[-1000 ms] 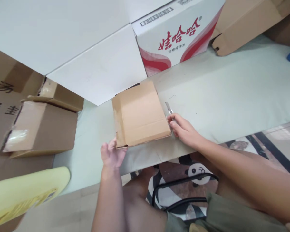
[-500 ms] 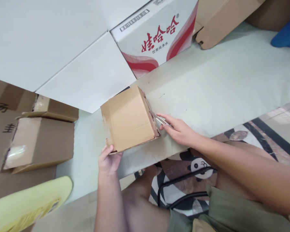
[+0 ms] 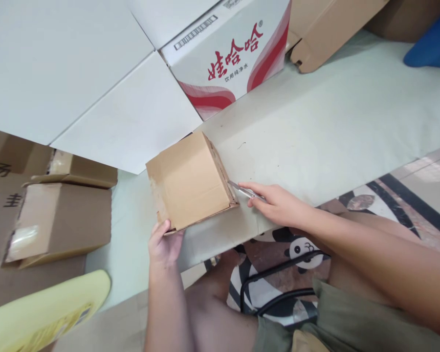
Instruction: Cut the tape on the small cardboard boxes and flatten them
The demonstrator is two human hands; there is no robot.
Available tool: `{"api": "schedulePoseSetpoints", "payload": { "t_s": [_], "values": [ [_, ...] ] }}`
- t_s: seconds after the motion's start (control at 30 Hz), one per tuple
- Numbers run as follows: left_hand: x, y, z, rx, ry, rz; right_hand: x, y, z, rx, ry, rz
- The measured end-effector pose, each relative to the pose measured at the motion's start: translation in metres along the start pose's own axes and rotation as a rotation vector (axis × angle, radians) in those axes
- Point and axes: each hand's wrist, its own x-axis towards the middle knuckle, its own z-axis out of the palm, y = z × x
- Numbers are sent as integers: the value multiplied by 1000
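A small brown cardboard box (image 3: pixel 190 181) rests on the pale cloth-covered surface in the middle of the view. At its near left corner, my left hand (image 3: pixel 166 242) grips the edge, thumb on top and fingers underneath. My right hand (image 3: pixel 275 201) is closed around a silver utility knife (image 3: pixel 248 192). The blade points left, with its tip at the box's right side, near the torn edge; whether it touches the cardboard I cannot tell.
Behind the box stand a white carton with red lettering (image 3: pixel 231 63) and large white panels (image 3: pixel 128 112). Brown cartons (image 3: pixel 73 215) lie at left, above a yellow bottle-like object (image 3: pixel 58 308). A blue object (image 3: pixel 430 46) sits far right. My legs are below the surface's front edge.
The knife has backed off slightly to the right from the box's side and lies at a flatter angle. The left hand keeps its hold. The view has shifted slightly.
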Motion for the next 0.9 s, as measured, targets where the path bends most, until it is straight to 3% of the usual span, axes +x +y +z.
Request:
{"api": "schedulePoseSetpoints", "payload": {
  "t_s": [0.13, 0.37, 0.67, 0.9],
  "values": [
    [-1, -2, 2, 13, 5, 15, -5, 3, 0, 19, -31, 15],
    [0, -3, 0, 24, -56, 25, 7, 10, 7, 119, 73, -4],
    [0, -6, 1, 18, -65, 32, 12, 0, 13, -54, 84, -14],
    [5, -8, -3, 61, -47, 69, 17, -6, 3, 20, -31, -3]
  ]
}}
